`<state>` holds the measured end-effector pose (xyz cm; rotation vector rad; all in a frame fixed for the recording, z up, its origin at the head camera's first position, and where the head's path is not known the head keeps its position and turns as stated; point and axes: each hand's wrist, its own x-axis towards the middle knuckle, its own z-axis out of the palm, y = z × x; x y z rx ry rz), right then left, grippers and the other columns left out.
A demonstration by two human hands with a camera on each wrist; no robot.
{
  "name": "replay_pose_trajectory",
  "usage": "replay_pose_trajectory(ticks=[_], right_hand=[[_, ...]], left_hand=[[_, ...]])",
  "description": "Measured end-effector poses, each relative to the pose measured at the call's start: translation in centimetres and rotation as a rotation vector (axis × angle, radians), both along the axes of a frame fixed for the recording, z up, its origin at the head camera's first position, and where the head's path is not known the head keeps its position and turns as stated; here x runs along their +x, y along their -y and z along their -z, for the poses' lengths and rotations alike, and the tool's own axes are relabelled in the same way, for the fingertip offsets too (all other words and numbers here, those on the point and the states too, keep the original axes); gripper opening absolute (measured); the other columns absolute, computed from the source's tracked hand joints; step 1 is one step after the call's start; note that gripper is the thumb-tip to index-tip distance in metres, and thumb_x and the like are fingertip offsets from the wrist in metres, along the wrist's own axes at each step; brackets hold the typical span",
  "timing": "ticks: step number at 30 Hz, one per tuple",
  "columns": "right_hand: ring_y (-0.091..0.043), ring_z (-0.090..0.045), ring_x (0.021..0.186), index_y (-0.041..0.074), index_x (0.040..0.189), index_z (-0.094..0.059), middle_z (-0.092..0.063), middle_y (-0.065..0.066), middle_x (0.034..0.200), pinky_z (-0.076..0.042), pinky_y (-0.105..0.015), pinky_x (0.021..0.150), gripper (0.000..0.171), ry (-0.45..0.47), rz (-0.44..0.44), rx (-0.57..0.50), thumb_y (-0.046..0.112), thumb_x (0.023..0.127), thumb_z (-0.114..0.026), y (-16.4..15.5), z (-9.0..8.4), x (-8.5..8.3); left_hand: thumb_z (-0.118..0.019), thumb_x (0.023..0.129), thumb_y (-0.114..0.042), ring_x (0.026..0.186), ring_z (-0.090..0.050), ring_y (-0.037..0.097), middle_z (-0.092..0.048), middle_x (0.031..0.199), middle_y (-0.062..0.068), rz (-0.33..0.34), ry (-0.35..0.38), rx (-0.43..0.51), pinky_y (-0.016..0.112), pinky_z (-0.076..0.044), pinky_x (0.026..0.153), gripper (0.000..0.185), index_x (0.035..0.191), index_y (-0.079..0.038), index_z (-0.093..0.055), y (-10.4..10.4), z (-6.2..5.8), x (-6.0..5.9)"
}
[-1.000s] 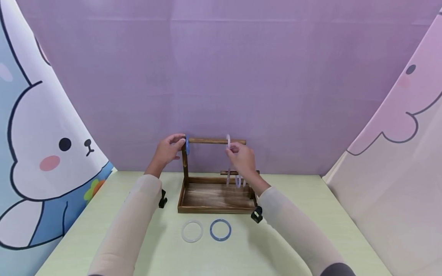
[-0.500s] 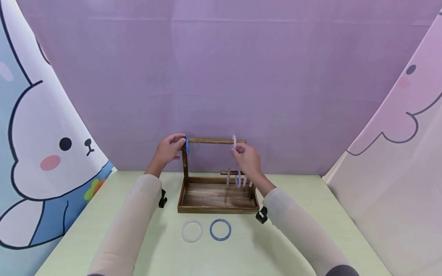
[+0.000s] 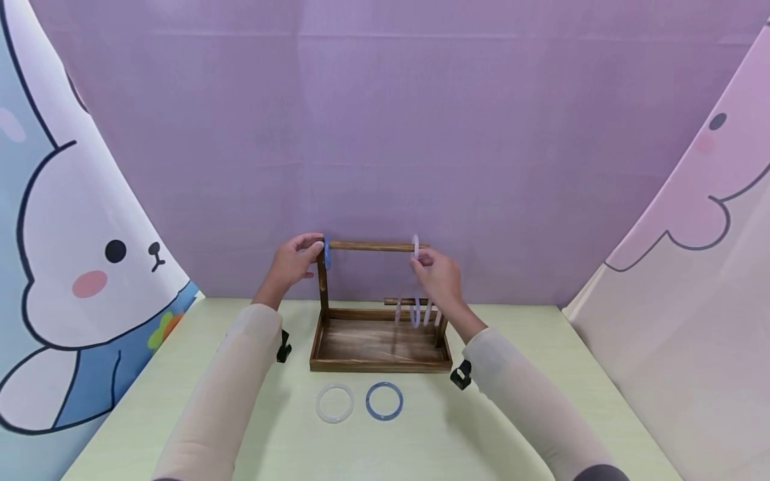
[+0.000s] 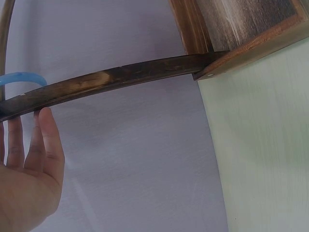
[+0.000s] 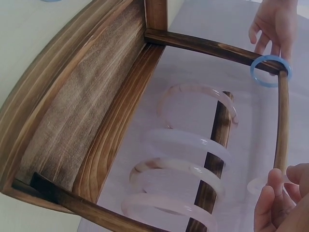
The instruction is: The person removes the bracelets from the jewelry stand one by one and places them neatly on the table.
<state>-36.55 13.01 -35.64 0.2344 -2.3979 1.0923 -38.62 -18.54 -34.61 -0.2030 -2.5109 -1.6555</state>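
Note:
My right hand [image 3: 438, 274] pinches a pale whitish bangle [image 3: 416, 240] between thumb and fingers. This bangle is around the upper bar [image 3: 373, 246] of a dark wooden bangle stand [image 3: 380, 366], close to the bar's right end. At the other end, my left hand [image 3: 290, 267] touches the top of the upright post [image 4: 140, 73] with fairly straight fingers. Beside that hand a blue bangle [image 5: 253, 72] hangs at the post end of the upper bar. Several pale bangles, one of them lavender [image 5: 193, 139], hang from the lower bar [image 5: 222, 121].
On the pale table [image 3: 511, 374], in front of the stand, a whitish bangle [image 3: 335, 421] and a blue-grey bangle [image 3: 384, 418] lie flat side by side. A purple cloth [image 3: 385, 133] rises behind the stand, with printed cartoon panels at both sides.
My right hand has slid the whitish bangle rightward along the upper bar, nearer its right end. The left hand stays at the post top.

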Motion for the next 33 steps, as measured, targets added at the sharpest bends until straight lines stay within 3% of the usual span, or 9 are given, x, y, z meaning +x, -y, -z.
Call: replay_pose_trajectory(ticks=[15,23,33], right_hand=[[-0.021,-0.075,0.070,0.010,0.107,-0.076,-0.079,-0.008,0.098,-0.057,-0.028,0.057,0.022,0.022,-0.018,-0.038,0.028,0.096,-0.071,-1.0,0.7,-0.2],[-0.031,-0.076,0.071,0.008,0.110,-0.075,-0.079,-0.012,0.103,-0.054,-0.023,0.053,0.024,0.054,-0.026,-0.070,0.028,0.097,-0.071,-1.6,0.6,0.0],[-0.029,-0.076,0.069,0.009,0.110,-0.075,-0.079,-0.012,0.103,-0.056,-0.025,0.053,0.021,0.052,-0.013,-0.084,0.025,0.096,-0.071,-2.3,0.6,-0.2]], left_hand=[[-0.055,0.105,-0.043,0.123,-0.063,0.034,-0.057,0.145,0.009,0.001,0.025,0.007,0.047,-0.062,0.086,0.045,0.145,-0.022,-0.056,-0.2,-0.1,0.3],[-0.056,0.104,-0.044,0.123,-0.063,0.034,-0.058,0.144,0.009,-0.001,0.019,0.003,0.048,-0.062,0.086,0.046,0.144,-0.022,-0.056,-0.1,0.1,0.1],[-0.055,0.104,-0.044,0.123,-0.063,0.034,-0.057,0.146,0.008,-0.007,0.018,-0.004,0.047,-0.062,0.086,0.045,0.145,-0.023,-0.056,-0.2,-0.1,0.2]])
